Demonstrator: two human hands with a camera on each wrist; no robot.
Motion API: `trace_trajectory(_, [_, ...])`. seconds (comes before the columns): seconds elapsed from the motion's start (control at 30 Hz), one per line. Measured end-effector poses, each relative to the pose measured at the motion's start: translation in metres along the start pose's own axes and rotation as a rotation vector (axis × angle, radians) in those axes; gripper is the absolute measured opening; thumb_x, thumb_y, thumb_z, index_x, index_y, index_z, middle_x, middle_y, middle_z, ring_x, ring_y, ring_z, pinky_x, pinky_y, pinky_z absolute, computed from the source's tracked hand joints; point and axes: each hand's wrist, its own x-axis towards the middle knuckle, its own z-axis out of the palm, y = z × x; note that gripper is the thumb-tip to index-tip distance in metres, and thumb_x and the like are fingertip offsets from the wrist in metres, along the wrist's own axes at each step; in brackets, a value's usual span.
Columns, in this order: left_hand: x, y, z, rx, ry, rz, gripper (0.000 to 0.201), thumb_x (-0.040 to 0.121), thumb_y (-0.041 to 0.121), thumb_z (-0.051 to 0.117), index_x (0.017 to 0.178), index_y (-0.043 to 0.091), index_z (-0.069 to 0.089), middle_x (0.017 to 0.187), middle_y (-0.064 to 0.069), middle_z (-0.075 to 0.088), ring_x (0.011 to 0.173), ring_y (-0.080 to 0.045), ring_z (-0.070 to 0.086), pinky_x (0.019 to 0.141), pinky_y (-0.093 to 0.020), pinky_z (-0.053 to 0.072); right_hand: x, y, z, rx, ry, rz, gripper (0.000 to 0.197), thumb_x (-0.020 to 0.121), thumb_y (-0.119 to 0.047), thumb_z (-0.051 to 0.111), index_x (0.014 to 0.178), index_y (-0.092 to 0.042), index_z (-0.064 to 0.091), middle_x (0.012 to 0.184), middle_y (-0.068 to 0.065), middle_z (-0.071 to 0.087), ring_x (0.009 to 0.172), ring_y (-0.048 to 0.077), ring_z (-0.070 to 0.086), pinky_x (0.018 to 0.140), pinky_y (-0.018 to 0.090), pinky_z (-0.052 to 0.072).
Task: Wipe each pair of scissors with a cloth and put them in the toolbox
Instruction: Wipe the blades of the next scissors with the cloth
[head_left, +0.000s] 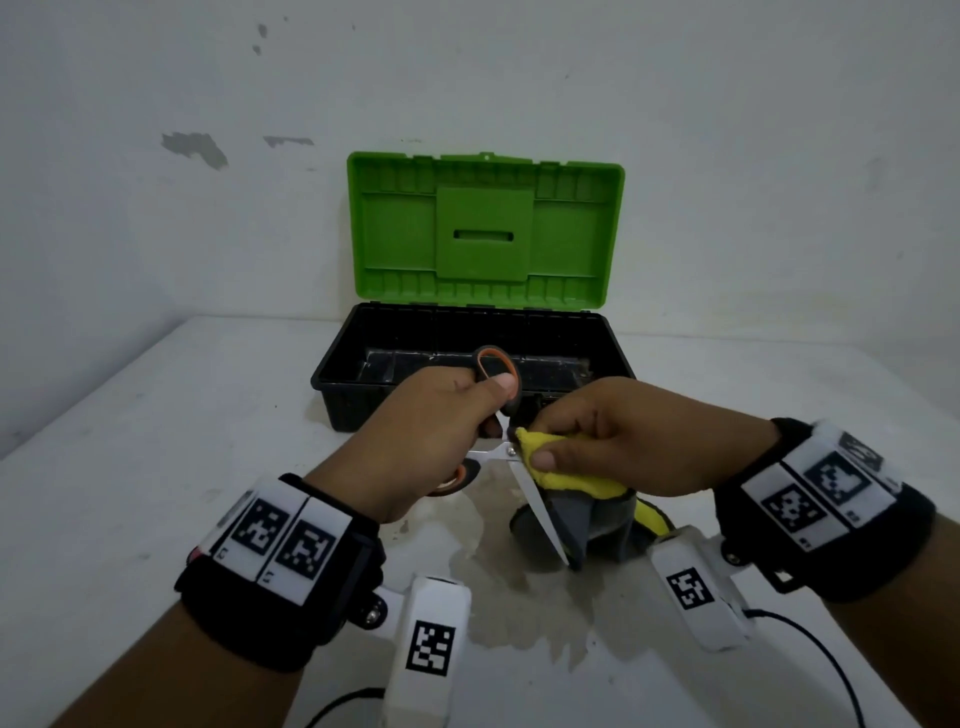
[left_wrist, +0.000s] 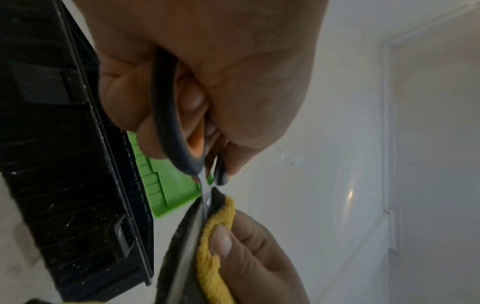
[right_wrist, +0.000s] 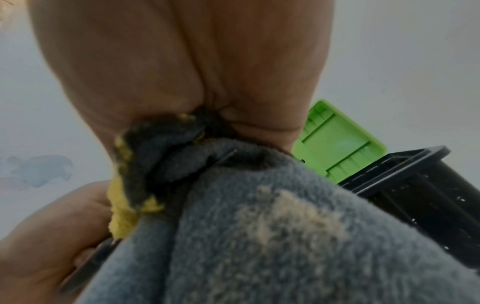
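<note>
Head view: no legible writing; right hand (head_left: 644, 436) pinches cloth (head_left: 576, 478).

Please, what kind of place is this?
Probably a plain indoor room used as a simple work spot: a bare white wall with chipped paint, a stained white table, and an open toolbox on it.

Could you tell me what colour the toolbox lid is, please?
Bright green lid; the head view shows it best.
</note>
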Motion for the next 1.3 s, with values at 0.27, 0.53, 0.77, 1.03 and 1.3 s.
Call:
trace_trajectory(0.27, [-0.001,0.005,0.007,0.007,0.027,0.06,0.042,0.099,0.044,0.048,0.069,0.017,0.062,0.045,0.019,0.047,0.043,0.001,0.043,0.053,-0.022,0.031,-0.024,0.012,-0.009,0.128,0.073,0.073,0.02,0.096,-0.022,0.061,0.079,-0.012,0.068,0.06,-0.011,0.057,0.053,0.0,0.051,0.053,0.013,0.04])
trace_trajectory(0.53, [-0.001,0.001,0.006,-0.097,0.033,0.031,0.037,0.1,0.041,0.047,0.08,0.013,0.062,0.041,0.019,0.042,0.036,0.001,0.041,0.044,-0.014,0.029,-0.042,0.022,-0.018,0.168,0.131,0.138,0.026,0.09,-0.033,0.061,0.081,-0.011,0.071,0.067,0.009,0.063,0.056,0.008,0.054,0.053,0.021,0.044])
trace_trajectory(0.77, [0.004,-0.004,-0.004,-0.453,0.283,-0.061,0.038,0.101,0.041,0.047,0.066,0.026,0.053,0.054,0.009,0.03,0.039,-0.006,0.023,0.039,-0.02,0.023,-0.061,0.044,-0.022,0.302,0.296,0.244,0.024,0.091,-0.024,0.06,0.074,-0.011,0.068,0.059,-0.002,0.061,0.051,0.005,0.052,0.049,0.015,0.041])
trace_trajectory(1.03, [0.012,0.001,0.025,-0.858,0.442,-0.064,0.026,0.099,0.033,0.053,0.079,0.016,0.056,0.056,0.002,0.039,0.042,-0.013,0.038,0.045,-0.025,0.033,-0.057,0.061,0.017,-0.565,0.14,0.477,0.037,0.093,-0.047,0.056,0.128,-0.035,0.054,0.13,-0.014,0.053,0.12,0.007,0.049,0.102,0.021,0.038])
trace_trajectory(1.3, [0.007,0.0,0.05,-0.97,0.304,-0.144,0.036,0.099,0.034,0.052,0.09,0.003,0.068,0.063,-0.001,0.052,0.058,-0.023,0.062,0.056,-0.032,0.049,-0.019,-0.008,0.046,0.299,0.485,0.306,0.036,0.089,-0.056,0.053,0.082,-0.023,0.067,0.077,-0.002,0.069,0.068,0.008,0.068,0.065,0.029,0.054])
